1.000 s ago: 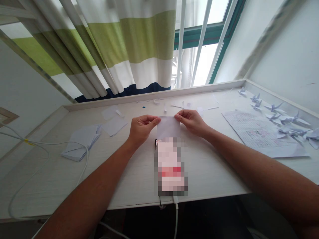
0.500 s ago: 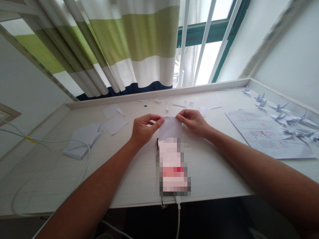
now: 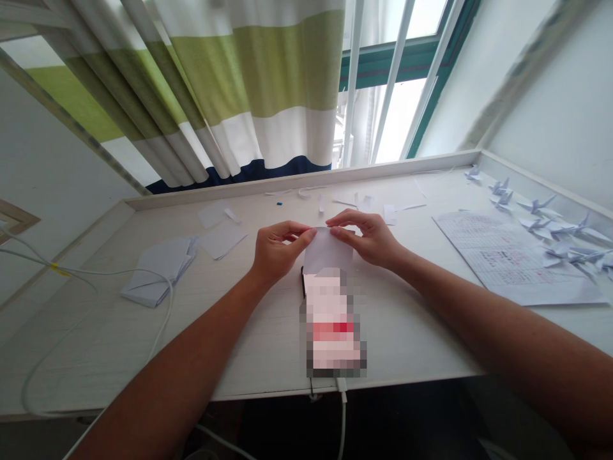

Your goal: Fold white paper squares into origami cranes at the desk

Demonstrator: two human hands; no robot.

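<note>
A small white sheet of paper [image 3: 328, 252] is held up between my two hands, over the top end of a phone [image 3: 332, 319] whose screen is blurred out. My left hand [image 3: 280, 249] pinches the paper's upper left corner between thumb and forefinger. Along the top edge, near its middle, the thumb and forefinger of my right hand [image 3: 366, 235] close on the same sheet, and its other fingers are bent above. The paper's lower edge overlaps the phone's top. A white charging cable [image 3: 343, 415] runs from the phone's near end over the table edge.
Several folded paper cranes [image 3: 550, 223] stand at the right, beside a sheet of written paper [image 3: 507, 259]. Left lie a paper stack [image 3: 158, 268] and loose squares [image 3: 223, 239]. Paper scraps [image 3: 322, 204] are scattered at the back. A cable [image 3: 167, 306] loops across the left.
My right hand has slid left along the paper's top edge, from its right corner towards the middle, nearer my left hand. My left hand has hardly moved.
</note>
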